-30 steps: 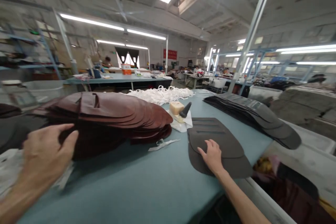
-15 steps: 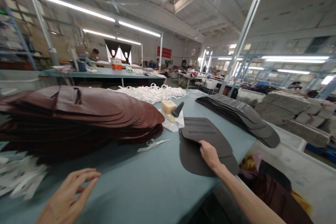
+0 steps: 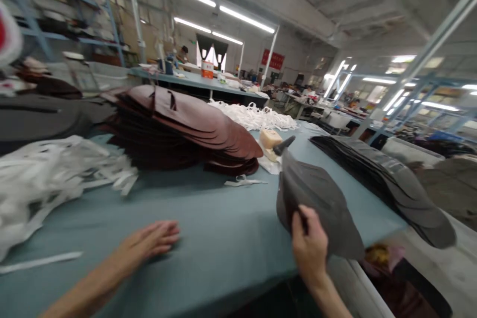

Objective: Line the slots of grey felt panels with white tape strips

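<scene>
My right hand (image 3: pixel 310 238) pinches the edge of a dark grey leather-like panel (image 3: pixel 331 203) with rounded ends, thumb nearest me. The panel is tilted up and blurred by motion. Over the teal tabletop (image 3: pixel 216 243), my left hand (image 3: pixel 154 238) holds nothing; its fingers are stretched out. Beyond the left hand lies a thick stack of brown leather-like panels (image 3: pixel 208 119). A short white strip (image 3: pixel 244 182) lies in front of that stack. Just behind the grey panel are a yellowish block (image 3: pixel 270 137) and a dark cone-shaped object (image 3: pixel 283 145) on white material.
White strips are heaped on the left (image 3: pixel 55 174) and at the back (image 3: pixel 257 115). A fanned stack of grey panels (image 3: pixel 383 179) runs along the right edge. Beside the table, a white bin (image 3: pixel 357 283) stands low on the right. Farther back is another worktable (image 3: pixel 179 78).
My right hand has lifted the grey panel's near edge, tilting it up. My left hand has moved right over the table. The view has swung left.
</scene>
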### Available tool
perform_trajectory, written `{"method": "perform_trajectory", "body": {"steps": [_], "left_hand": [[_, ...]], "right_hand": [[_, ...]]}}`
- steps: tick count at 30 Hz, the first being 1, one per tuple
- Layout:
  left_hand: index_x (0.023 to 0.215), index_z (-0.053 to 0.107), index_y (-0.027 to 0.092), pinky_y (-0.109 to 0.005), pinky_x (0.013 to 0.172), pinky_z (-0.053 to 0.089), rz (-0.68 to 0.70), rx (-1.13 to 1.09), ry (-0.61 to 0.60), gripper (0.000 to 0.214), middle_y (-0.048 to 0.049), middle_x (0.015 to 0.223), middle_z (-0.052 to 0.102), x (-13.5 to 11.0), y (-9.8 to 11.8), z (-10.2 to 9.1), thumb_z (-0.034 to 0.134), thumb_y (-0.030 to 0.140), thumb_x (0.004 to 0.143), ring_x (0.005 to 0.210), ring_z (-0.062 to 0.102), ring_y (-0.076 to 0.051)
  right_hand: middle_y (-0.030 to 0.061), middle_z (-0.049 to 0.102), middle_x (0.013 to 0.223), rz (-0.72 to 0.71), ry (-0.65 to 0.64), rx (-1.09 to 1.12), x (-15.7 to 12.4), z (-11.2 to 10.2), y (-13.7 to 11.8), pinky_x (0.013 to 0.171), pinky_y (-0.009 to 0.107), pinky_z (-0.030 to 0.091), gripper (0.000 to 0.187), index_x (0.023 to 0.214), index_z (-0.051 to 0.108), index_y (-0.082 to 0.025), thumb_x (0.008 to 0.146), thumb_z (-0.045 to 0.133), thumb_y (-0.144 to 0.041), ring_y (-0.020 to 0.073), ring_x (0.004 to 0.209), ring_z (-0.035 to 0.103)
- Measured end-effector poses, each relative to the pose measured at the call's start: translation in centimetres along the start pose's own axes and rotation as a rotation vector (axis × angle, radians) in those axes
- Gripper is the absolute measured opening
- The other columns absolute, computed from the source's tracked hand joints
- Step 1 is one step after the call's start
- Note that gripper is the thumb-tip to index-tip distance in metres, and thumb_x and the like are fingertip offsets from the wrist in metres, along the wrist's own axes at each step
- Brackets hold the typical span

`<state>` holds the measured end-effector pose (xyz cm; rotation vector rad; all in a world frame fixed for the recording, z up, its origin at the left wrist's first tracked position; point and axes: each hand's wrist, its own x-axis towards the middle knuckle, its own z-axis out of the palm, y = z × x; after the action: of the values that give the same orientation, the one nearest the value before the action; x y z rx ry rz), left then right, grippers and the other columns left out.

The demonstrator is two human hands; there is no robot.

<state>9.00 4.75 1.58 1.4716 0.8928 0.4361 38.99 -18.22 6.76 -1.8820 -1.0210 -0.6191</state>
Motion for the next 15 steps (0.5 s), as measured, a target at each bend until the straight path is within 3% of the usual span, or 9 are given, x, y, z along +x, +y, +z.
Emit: {"method": "perform_trajectory", "body": {"steps": [2,4,7,10,12,13,15], "left_hand": [[0.114,0.061,0.016,-0.04,0.091,0.052,-0.163,-0.292,-0.093,0.073,-0.0169,0.119,0.065,-0.7,1.2,1.1,0.042,0.076,0.076,0.106,0.064,-0.027],[0.115,0.06,0.015,-0.04,0.09,0.051,-0.223,-0.444,-0.126,0.072,-0.0154,0.118,0.065,-1.3,1.8,0.8,0.04,0.074,0.079,0.104,0.065,-0.026],[0.11,0.062,0.014,-0.035,0.078,0.053,-0.242,-0.417,-0.04,0.056,-0.0104,0.097,0.073,-2.5,1.1,-1.5,0.065,0.055,0.072,0.085,0.069,-0.024],[0.11,0.062,0.014,-0.031,0.07,0.053,-0.228,-0.405,0.025,0.052,-0.0064,0.083,0.073,-4.2,-0.2,-3.9,0.075,0.034,0.064,0.072,0.068,-0.021],[0.111,0.061,0.015,-0.031,0.068,0.052,-0.216,-0.439,0.033,0.048,-0.0059,0.084,0.073,-5.1,-0.9,-4.9,0.071,0.029,0.066,0.071,0.068,-0.021],[0.112,0.06,0.015,-0.03,0.068,0.052,-0.209,-0.452,0.035,0.047,-0.0058,0.086,0.073,-5.4,-1.0,-5.2,0.069,0.027,0.067,0.073,0.068,-0.021],[0.112,0.06,0.017,-0.031,0.072,0.053,-0.179,-0.47,0.013,0.045,-0.0064,0.092,0.072,-5.6,-1.0,-5.3,0.068,0.025,0.069,0.079,0.068,-0.021]], "right_hand": [[0.0073,0.064,0.096,-0.177,-0.326,0.291,-5.0,3.2,-6.0,0.082,0.029,0.049,0.026,0.109,0.059,-0.02,0.092,0.039,-0.018,0.0164,0.091,0.06],[0.008,0.064,0.096,-0.234,-0.52,0.476,-9.4,5.5,-11.2,0.078,0.027,0.05,0.028,0.112,0.058,-0.018,0.091,0.039,-0.017,0.0158,0.09,0.06],[0.0046,0.066,0.095,-0.417,-0.773,0.649,-12.5,6.9,-15.4,0.078,0.029,0.05,0.022,0.099,0.064,-0.022,0.088,0.054,-0.039,0.0167,0.087,0.059],[0.0058,0.065,0.099,-0.371,-0.823,0.542,-11.0,7.7,-13.8,0.089,0.036,0.046,0.024,0.092,0.065,-0.022,0.091,0.05,-0.041,0.0182,0.096,0.057],[0.0132,0.061,0.11,-0.253,-0.641,0.22,-9.0,8.5,-10.6,0.091,0.047,0.042,0.032,0.1,0.064,-0.019,0.092,0.047,-0.045,0.0255,0.106,0.053],[0.0177,0.059,0.114,-0.209,-0.559,0.039,-8.2,9.1,-8.8,0.088,0.053,0.042,0.045,0.106,0.062,-0.016,0.088,0.047,-0.055,0.0316,0.109,0.051],[0.0234,0.056,0.118,-0.164,-0.522,-0.172,-7.3,10.0,-5.7,0.083,0.06,0.04,0.067,0.112,0.06,-0.012,0.081,0.043,-0.069,0.0393,0.108,0.05]]}}
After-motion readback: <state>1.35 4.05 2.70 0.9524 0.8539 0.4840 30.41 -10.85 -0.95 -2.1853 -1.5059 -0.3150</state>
